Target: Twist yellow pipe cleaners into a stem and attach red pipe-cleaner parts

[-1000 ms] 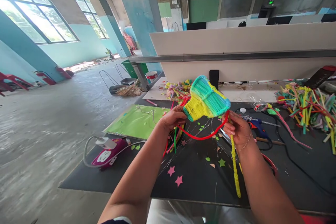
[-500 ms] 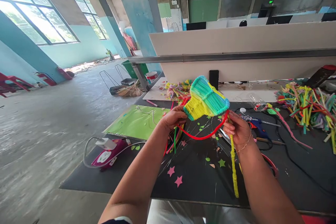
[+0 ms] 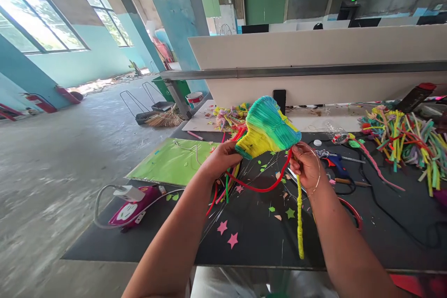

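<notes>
A flared piece (image 3: pixel 267 125) of yellow, green and blue pipe cleaners is held up above the dark tabletop. My left hand (image 3: pixel 220 160) pinches its lower left corner, thumb on top. By its lower right corner, my right hand (image 3: pixel 306 167) has its fingers closed round the upper end of a red pipe cleaner (image 3: pixel 260 190). That red strand sags in a curve between both hands. From under my right fingers a twisted yellow pipe cleaner (image 3: pixel 300 223) hangs straight down. Exactly how the strands sit inside the right fingers is hidden.
On the right lie a glue gun (image 3: pixel 335 162) with its cable and a heap of coloured pipe cleaners (image 3: pixel 407 142). A green sheet (image 3: pixel 171 160) and a magenta device (image 3: pixel 134 207) are at left. Pink stars (image 3: pixel 232 240) and scraps dot the tabletop. A phone (image 3: pixel 279 101) stands behind.
The flared piece has turned slightly, so its cross ridge shows less. My view has shifted a little to the right. Both hands keep their holds.
</notes>
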`<state>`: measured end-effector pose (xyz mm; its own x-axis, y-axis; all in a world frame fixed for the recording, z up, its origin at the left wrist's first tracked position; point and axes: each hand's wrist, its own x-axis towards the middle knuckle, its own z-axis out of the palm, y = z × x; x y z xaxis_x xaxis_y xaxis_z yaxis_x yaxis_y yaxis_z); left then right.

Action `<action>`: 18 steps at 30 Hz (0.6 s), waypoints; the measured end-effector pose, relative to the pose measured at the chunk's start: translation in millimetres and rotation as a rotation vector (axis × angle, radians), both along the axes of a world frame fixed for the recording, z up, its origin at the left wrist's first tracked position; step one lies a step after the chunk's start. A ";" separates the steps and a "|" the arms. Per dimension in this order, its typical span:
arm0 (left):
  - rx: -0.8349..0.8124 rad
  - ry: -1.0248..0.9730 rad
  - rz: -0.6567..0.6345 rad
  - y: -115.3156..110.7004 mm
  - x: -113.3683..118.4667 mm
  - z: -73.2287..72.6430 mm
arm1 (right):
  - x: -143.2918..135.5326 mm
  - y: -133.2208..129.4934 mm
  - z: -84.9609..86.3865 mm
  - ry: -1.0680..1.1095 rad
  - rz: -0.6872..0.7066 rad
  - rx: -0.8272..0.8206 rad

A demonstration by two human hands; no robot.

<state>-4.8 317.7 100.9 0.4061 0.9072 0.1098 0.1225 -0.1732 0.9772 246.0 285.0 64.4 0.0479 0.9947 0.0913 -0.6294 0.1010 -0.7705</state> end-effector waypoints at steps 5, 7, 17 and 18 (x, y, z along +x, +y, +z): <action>0.125 0.072 -0.003 -17.6 4.2 11.0 | 0.5 0.6 -2.8 0.002 0.003 0.032; 0.143 0.104 0.006 -21.9 4.6 11.5 | 0.5 0.2 -3.5 0.004 -0.003 0.048; 0.120 0.162 0.026 -26.6 2.7 16.3 | 2.0 -1.7 -1.9 -0.002 0.008 0.085; 0.117 0.150 0.018 -24.8 3.1 16.9 | 2.1 -1.4 -2.2 0.000 0.010 0.085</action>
